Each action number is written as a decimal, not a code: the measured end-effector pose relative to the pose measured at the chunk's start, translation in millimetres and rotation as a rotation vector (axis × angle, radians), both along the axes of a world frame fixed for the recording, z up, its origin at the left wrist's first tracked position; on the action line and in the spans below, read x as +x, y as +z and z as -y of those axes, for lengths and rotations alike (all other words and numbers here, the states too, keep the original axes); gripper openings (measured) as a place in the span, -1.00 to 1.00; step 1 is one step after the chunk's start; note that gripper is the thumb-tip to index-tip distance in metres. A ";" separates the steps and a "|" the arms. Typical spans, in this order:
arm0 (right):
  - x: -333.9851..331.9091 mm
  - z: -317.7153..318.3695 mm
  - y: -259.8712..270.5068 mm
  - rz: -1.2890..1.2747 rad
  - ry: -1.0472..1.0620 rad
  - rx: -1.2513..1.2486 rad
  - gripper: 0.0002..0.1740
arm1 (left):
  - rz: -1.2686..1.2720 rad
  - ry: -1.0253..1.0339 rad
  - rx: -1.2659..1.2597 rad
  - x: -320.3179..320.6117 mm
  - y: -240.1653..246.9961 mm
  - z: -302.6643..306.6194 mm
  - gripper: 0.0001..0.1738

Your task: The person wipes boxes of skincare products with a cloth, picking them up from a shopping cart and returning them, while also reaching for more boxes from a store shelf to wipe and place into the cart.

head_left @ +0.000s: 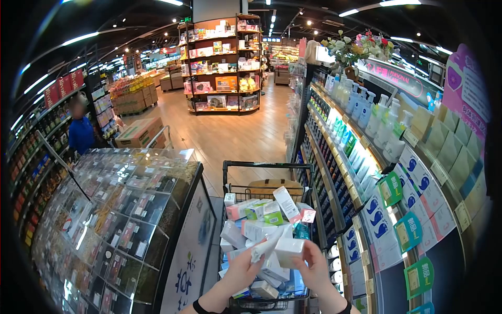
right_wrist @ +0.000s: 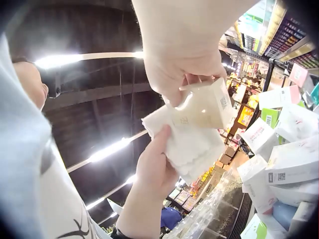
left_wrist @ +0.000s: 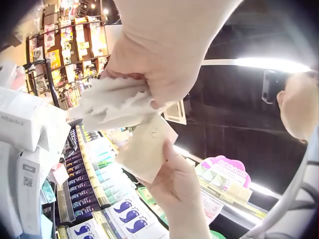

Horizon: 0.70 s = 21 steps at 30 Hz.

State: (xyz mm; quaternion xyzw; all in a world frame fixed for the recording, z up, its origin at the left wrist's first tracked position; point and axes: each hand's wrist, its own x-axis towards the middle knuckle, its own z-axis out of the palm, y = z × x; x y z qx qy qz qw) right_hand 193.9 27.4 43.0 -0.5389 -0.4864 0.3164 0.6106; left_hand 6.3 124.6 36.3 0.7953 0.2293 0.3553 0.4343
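Observation:
In the head view my left hand [head_left: 243,269] grips a crumpled white cloth [head_left: 265,248] above the shopping cart. Beside it my right hand [head_left: 315,268] holds a small pale box [head_left: 289,250] by its side. The left wrist view has the folded cloth [left_wrist: 112,102] bunched in my fingers, its ragged edge close to the box [left_wrist: 144,149]. From the right wrist, the cloth [right_wrist: 184,144] overlaps the lower part of the box [right_wrist: 202,107]. Below both hands, many white, pink and green cartons [head_left: 256,230] lie heaped in the cart.
The black cart handle frame [head_left: 266,164] stands ahead. To the left is a bulk-food counter [head_left: 120,220] with clear lids; to the right, a shelf of bottles [head_left: 366,112] and boxes. A person in blue [head_left: 82,131] stands at far left. Wooden flooring [head_left: 235,133] runs ahead.

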 end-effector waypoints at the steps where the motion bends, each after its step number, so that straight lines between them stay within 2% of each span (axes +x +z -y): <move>1: -2.8 0.4 5.5 -0.049 0.010 0.078 -0.43 | -0.007 0.003 -0.368 1.3 -15.0 -4.6 -0.52; 2: -6.8 0.1 10.9 -0.097 0.020 0.156 -0.41 | -0.013 0.006 -0.735 2.9 -12.2 -5.0 -0.56; 3: -10.7 -1.0 8.7 -0.097 0.023 0.155 -0.41 | -0.012 0.009 -0.735 4.3 -8.3 -2.2 -0.56; 5: -16.9 -3.9 1.7 -0.122 0.099 0.306 -0.39 | 0.287 -0.024 -1.379 8.8 5.9 3.8 -0.51; 6: -17.9 -4.8 0.7 -0.123 0.101 0.306 -0.39 | 0.288 -0.022 -1.378 7.5 5.5 2.2 -0.51; 8: -19.6 -7.4 -0.2 0.118 0.134 0.223 -0.39 | 0.384 -0.191 -1.529 3.4 3.7 -4.0 -0.44; 10: -16.6 -6.0 -2.1 0.125 0.155 0.201 -0.38 | 0.402 -0.186 -1.529 -0.8 7.1 -6.1 -0.43; 18: -3.7 -2.6 -3.0 0.008 0.109 0.113 -0.40 | 0.587 -0.127 -1.441 -15.2 -5.9 -9.0 -0.42; 21: -14.4 0.5 -4.7 -0.152 0.153 0.173 -0.40 | 0.650 -0.170 -1.469 -10.9 -3.6 -8.0 -0.39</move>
